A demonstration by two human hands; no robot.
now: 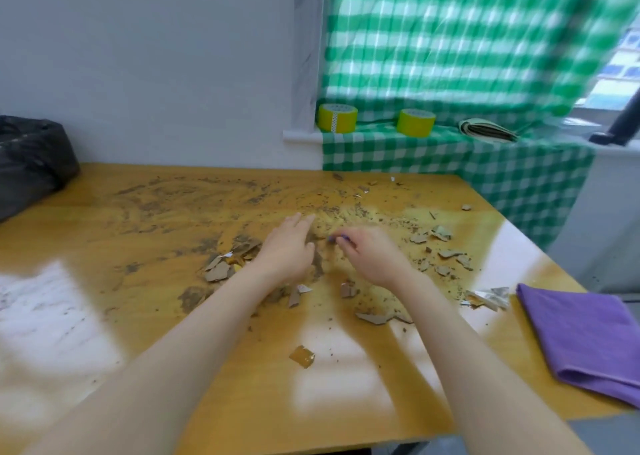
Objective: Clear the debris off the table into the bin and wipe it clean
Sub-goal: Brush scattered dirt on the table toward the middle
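Debris [216,274] lies scattered over the middle and right of the worktop [104,243]. It is torn cardboard scraps, thin, light and probably stiff enough to pinch by an edge, mixed with fine brown grit [346,208]. The grit looks too small to pick up and is likely better swept into a heap with a flat palm. The left hand [287,246] rests flat amid it, fingers straight. The right hand [370,257], just beside, has curled fingers; whether they hold a scrap I cannot tell. The black bin bag [31,163] sits far left, well apart. The purple cloth [581,336], soft and folded, lies near right.
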